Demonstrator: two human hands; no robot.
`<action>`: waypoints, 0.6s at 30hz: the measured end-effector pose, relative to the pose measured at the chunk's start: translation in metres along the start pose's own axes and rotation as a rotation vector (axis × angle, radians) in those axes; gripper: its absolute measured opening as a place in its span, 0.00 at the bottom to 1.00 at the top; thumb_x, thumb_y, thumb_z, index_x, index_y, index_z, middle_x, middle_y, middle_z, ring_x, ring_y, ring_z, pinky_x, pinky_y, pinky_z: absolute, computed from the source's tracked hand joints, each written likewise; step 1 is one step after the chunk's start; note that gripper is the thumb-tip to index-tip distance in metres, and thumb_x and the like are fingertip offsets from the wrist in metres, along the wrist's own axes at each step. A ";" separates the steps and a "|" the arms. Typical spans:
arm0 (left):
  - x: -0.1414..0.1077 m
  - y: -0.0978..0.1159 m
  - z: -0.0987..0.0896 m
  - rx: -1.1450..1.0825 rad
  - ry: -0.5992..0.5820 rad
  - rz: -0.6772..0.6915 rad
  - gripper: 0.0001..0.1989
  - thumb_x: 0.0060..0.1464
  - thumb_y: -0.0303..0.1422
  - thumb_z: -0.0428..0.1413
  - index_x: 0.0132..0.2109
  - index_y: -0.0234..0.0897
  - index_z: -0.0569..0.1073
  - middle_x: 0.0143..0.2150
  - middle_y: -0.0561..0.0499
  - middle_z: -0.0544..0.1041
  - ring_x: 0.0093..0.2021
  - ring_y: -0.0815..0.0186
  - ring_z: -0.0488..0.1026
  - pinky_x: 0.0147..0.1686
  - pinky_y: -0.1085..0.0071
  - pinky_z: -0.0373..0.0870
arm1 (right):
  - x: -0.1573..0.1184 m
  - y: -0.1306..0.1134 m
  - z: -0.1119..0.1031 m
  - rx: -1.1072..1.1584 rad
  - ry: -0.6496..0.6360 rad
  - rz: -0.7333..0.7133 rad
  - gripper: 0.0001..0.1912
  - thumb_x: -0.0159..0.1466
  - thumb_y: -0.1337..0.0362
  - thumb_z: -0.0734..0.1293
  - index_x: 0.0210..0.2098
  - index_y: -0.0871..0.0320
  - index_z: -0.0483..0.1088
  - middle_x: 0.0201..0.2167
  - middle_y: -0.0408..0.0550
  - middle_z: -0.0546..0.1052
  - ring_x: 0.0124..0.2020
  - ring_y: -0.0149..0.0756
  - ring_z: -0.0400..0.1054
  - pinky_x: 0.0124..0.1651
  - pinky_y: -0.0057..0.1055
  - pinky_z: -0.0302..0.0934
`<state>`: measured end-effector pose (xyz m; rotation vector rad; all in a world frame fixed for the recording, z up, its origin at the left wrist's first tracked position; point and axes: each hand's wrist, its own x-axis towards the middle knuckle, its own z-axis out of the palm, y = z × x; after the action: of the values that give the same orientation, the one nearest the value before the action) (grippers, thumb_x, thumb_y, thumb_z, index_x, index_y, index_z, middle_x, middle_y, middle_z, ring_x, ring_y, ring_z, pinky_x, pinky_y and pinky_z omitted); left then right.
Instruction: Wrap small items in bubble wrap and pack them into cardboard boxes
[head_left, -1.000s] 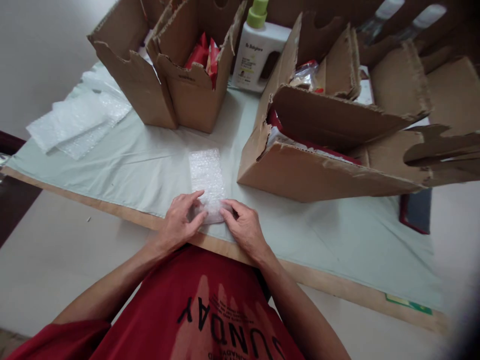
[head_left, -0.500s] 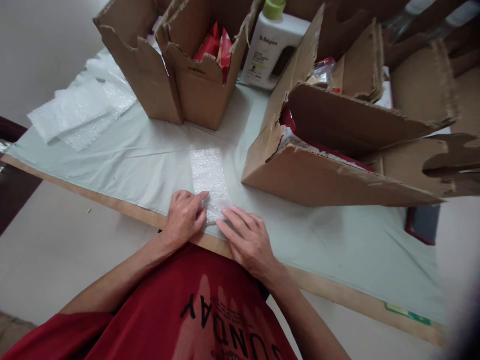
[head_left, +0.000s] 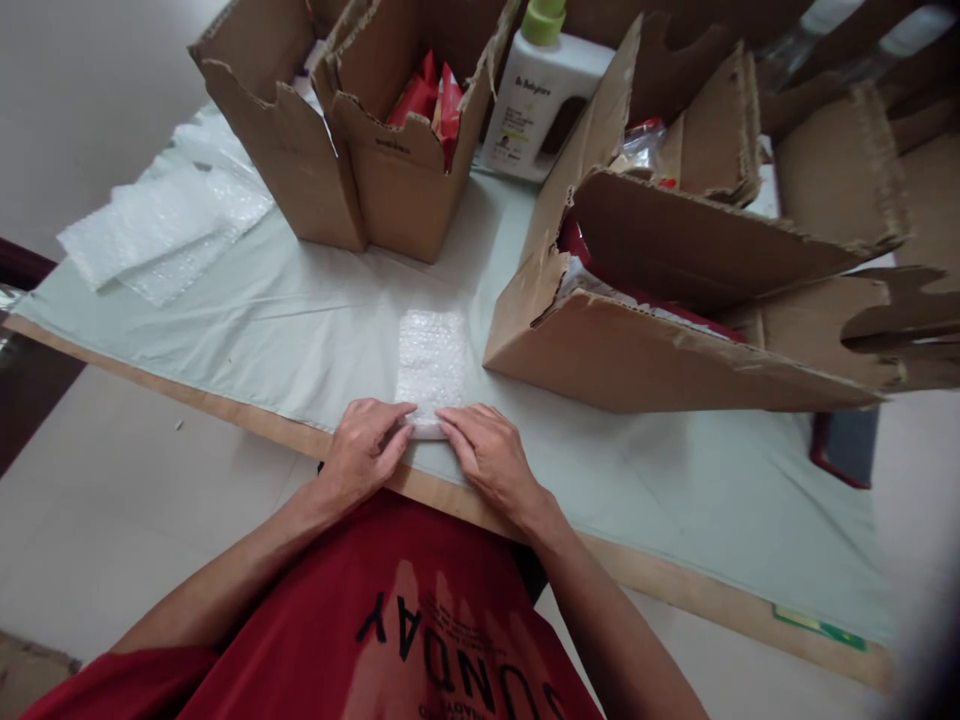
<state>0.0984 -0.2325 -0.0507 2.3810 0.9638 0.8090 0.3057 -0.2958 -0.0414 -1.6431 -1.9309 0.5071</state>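
A small rectangle of bubble wrap point(head_left: 431, 360) lies on the pale green cloth in front of me, with a folded or rolled near edge. My left hand point(head_left: 367, 440) pinches the left end of that edge between thumb and fingers. At the right end, my right hand point(head_left: 487, 455) grips the same edge in a like way, fingers together. Whether anything is wrapped inside cannot be made out.
Cardboard boxes point(head_left: 397, 190) with red packets stand at the back, beside a white bottle point(head_left: 525, 100). A larger cardboard organizer point(head_left: 675, 360) is at right. More bubble wrap point(head_left: 165, 220) lies far left. A dark flat object point(head_left: 847, 445) lies far right.
The near end of the bubble wrap has been folded over, so the piece looks shorter and straighter. My right hand has moved slightly up and left, its fingers closing on the edge.
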 end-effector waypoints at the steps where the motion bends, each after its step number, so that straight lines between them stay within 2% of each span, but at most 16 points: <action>1: 0.002 -0.002 0.003 0.014 0.008 -0.023 0.10 0.66 0.30 0.54 0.52 0.38 0.76 0.34 0.50 0.81 0.35 0.61 0.75 0.40 0.63 0.70 | 0.001 0.000 0.000 -0.007 0.047 0.024 0.15 0.75 0.62 0.60 0.53 0.54 0.77 0.45 0.50 0.83 0.45 0.41 0.75 0.50 0.40 0.65; 4: 0.007 -0.008 0.009 0.050 0.004 -0.082 0.11 0.64 0.30 0.55 0.51 0.37 0.78 0.32 0.50 0.80 0.33 0.61 0.75 0.39 0.63 0.69 | -0.003 -0.001 -0.001 -0.126 0.229 -0.008 0.14 0.74 0.59 0.63 0.52 0.56 0.77 0.48 0.53 0.82 0.48 0.44 0.74 0.51 0.40 0.63; 6: 0.010 -0.009 0.011 0.074 -0.015 -0.109 0.12 0.64 0.31 0.55 0.52 0.38 0.78 0.31 0.50 0.80 0.33 0.60 0.75 0.40 0.63 0.69 | -0.009 -0.002 -0.002 -0.205 0.268 -0.095 0.12 0.73 0.62 0.65 0.51 0.57 0.76 0.48 0.54 0.81 0.49 0.45 0.73 0.52 0.41 0.61; 9: 0.014 -0.010 0.013 0.117 -0.036 -0.127 0.12 0.64 0.31 0.55 0.52 0.38 0.78 0.31 0.50 0.79 0.33 0.60 0.75 0.41 0.62 0.70 | -0.013 -0.002 0.000 -0.271 0.172 -0.201 0.11 0.71 0.67 0.66 0.51 0.57 0.76 0.52 0.54 0.81 0.55 0.46 0.70 0.56 0.44 0.58; 11: 0.014 -0.008 0.009 0.128 -0.034 -0.124 0.12 0.65 0.33 0.55 0.52 0.37 0.77 0.33 0.49 0.80 0.34 0.60 0.76 0.41 0.62 0.71 | -0.010 0.001 0.003 -0.272 0.106 -0.202 0.12 0.72 0.68 0.64 0.52 0.55 0.76 0.53 0.52 0.81 0.57 0.45 0.69 0.58 0.44 0.57; 13: 0.014 -0.004 0.002 0.106 -0.011 -0.097 0.13 0.66 0.36 0.56 0.53 0.37 0.76 0.41 0.44 0.81 0.40 0.57 0.77 0.44 0.60 0.73 | -0.006 0.003 0.002 -0.230 0.072 -0.163 0.12 0.73 0.68 0.63 0.51 0.54 0.76 0.51 0.50 0.82 0.56 0.43 0.70 0.57 0.44 0.57; 16: 0.009 0.004 -0.012 0.040 0.003 0.023 0.16 0.64 0.38 0.59 0.56 0.39 0.74 0.55 0.39 0.78 0.54 0.52 0.75 0.53 0.55 0.73 | -0.004 0.000 -0.003 -0.105 0.039 -0.106 0.12 0.74 0.67 0.63 0.51 0.54 0.76 0.46 0.48 0.83 0.50 0.42 0.72 0.55 0.43 0.58; 18: 0.006 0.007 -0.017 0.002 -0.040 0.109 0.15 0.64 0.33 0.58 0.57 0.40 0.73 0.53 0.41 0.79 0.54 0.53 0.75 0.54 0.55 0.71 | -0.007 -0.003 -0.007 -0.011 0.016 -0.075 0.12 0.74 0.67 0.62 0.52 0.54 0.76 0.43 0.48 0.84 0.46 0.41 0.73 0.53 0.42 0.60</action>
<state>0.0939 -0.2296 -0.0320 2.4598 0.8256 0.7970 0.3086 -0.3035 -0.0348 -1.5703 -1.9785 0.4526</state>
